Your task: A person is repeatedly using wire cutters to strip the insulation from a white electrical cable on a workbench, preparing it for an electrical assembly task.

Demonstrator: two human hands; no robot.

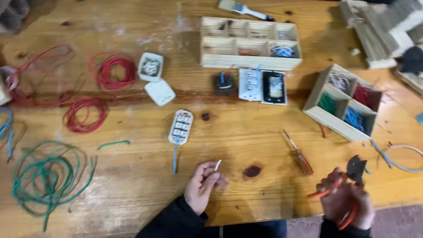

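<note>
Two hands low over the wooden surface (132,185) | left hand (202,186) pinching a short white wire piece (217,165) | right hand (347,203) closed on orange-handled pliers (348,176) | screwdriver (299,154) lying between them

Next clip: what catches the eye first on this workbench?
Coils of red wire and green wire sprawl over the left of the wooden table. Near the front edge, the left hand pinches a short white wire piece, while the right hand grips orange-handled pliers.
</note>
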